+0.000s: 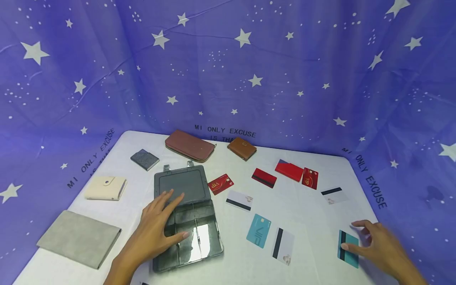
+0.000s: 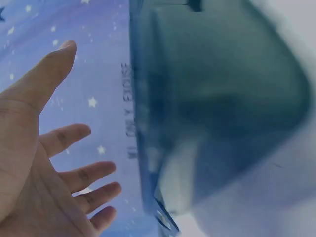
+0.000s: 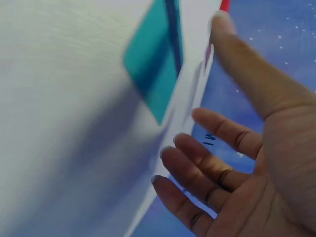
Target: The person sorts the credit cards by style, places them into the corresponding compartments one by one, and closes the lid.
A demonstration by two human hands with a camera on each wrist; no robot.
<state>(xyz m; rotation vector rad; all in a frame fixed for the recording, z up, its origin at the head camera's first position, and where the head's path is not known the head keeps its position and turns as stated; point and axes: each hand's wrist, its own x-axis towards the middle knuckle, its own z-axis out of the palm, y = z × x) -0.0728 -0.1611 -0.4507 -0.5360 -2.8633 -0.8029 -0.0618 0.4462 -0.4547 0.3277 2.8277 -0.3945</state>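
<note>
Cards (image 1: 239, 200) lie loose, none visible in the open box (image 1: 190, 180), suggesting work barely begun, with left hand (image 1: 153, 229) spread, empty, over the box and right hand (image 1: 382, 246) half-open, empty, above the teal card (image 1: 352, 259) near the right edge of the table (image 1: 310, 215).

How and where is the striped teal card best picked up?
The card lies flat on the table, so it's probably best to pinch its thin long edges from above and the right, where the right hand is: thumb nearest the stripe, fingers opposite.
</note>
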